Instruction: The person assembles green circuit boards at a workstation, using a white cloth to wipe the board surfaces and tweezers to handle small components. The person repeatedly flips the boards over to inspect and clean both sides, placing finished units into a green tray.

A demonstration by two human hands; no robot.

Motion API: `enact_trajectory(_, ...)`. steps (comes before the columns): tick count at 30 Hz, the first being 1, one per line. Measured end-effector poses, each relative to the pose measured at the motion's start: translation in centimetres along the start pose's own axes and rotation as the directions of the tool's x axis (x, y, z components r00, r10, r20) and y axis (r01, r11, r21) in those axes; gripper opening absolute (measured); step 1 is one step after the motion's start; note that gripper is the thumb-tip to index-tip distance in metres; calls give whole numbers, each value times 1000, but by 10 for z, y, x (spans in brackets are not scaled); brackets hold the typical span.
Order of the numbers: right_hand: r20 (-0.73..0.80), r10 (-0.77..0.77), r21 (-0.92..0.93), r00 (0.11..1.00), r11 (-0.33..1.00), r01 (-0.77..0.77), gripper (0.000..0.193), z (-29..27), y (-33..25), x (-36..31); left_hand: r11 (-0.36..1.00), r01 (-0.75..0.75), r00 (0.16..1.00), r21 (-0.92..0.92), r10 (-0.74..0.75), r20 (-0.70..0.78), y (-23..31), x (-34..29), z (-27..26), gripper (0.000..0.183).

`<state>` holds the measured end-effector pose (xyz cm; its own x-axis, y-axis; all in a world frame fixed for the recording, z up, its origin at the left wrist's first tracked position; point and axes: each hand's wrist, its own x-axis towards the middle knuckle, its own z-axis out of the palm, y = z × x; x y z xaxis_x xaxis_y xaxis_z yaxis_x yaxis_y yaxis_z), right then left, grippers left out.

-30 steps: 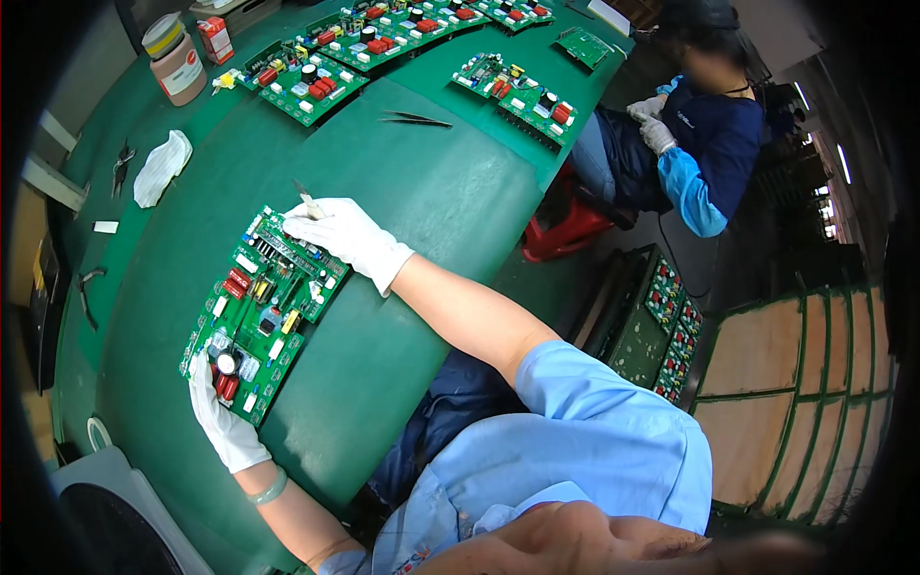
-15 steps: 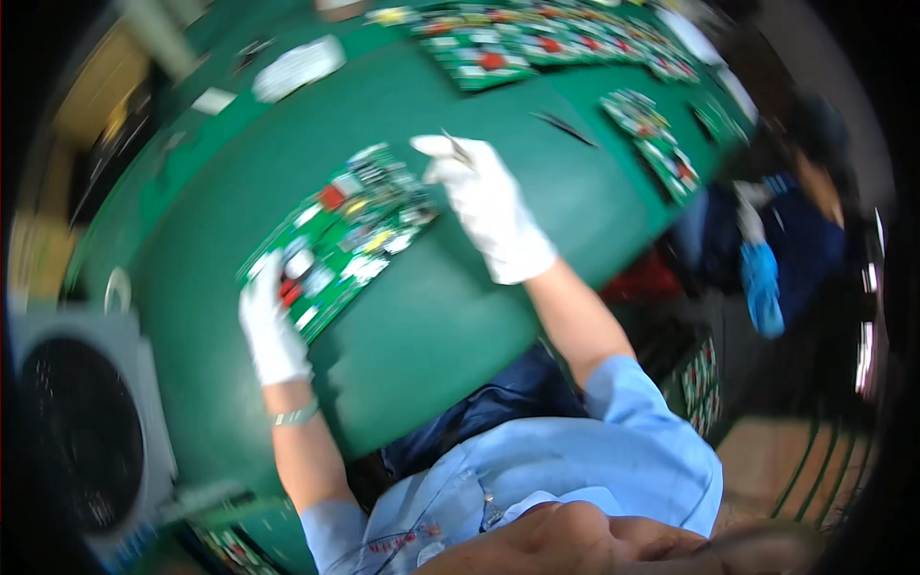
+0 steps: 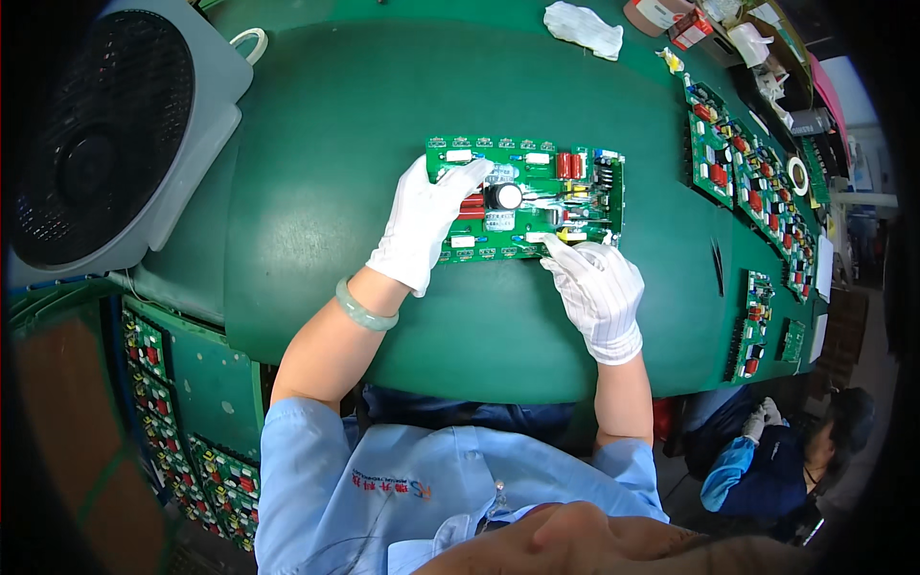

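A green circuit board [image 3: 522, 172] lies across the middle of the table. It carries a round black-and-white capacitor [image 3: 506, 196], red parts at its left and upper right, and white and yellow blocks. My left hand [image 3: 426, 216], white-gloved, grips the board's left end, thumb and fingers over its top. My right hand [image 3: 599, 287], also gloved, has its fingers pinched together at the board's near right edge. What those fingers hold is hidden among the parts and glove folds.
A grey fan [image 3: 182, 134] stands at the left. More populated boards [image 3: 752, 196] line the right side, near dark tweezers [image 3: 717, 266] and a tape roll [image 3: 797, 176]. A white glove [image 3: 585, 29] lies at the back. A co-worker [image 3: 771, 460] sits at lower right.
My view has swung to the right. The board, slanted before, now lies level. My right hand, raised off the board with a thin pointed metal tool, has come down to its near edge.
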<state>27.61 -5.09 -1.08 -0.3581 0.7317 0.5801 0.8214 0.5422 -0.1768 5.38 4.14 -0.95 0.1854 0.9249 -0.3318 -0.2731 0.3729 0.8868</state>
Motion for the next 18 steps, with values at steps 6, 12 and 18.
enact_trajectory(6, 14, 21, -14, 1000, 1000, -21, 46, 2, -1, -2, 991, -130, 988, -13, 131, 86, -3, -4, -2, 33)
enact_trajectory(12, 21, 33, 0, 999, 999, -33, 48, 6, -4, -6, 984, -172, 983, 43, 169, 71, -4, -7, 0, 31)
enact_trajectory(18, 18, 15, 2, 1000, 1000, -15, 47, 7, -5, -8, 986, -167, 983, 6, 166, 73, -3, -9, 1, 30)
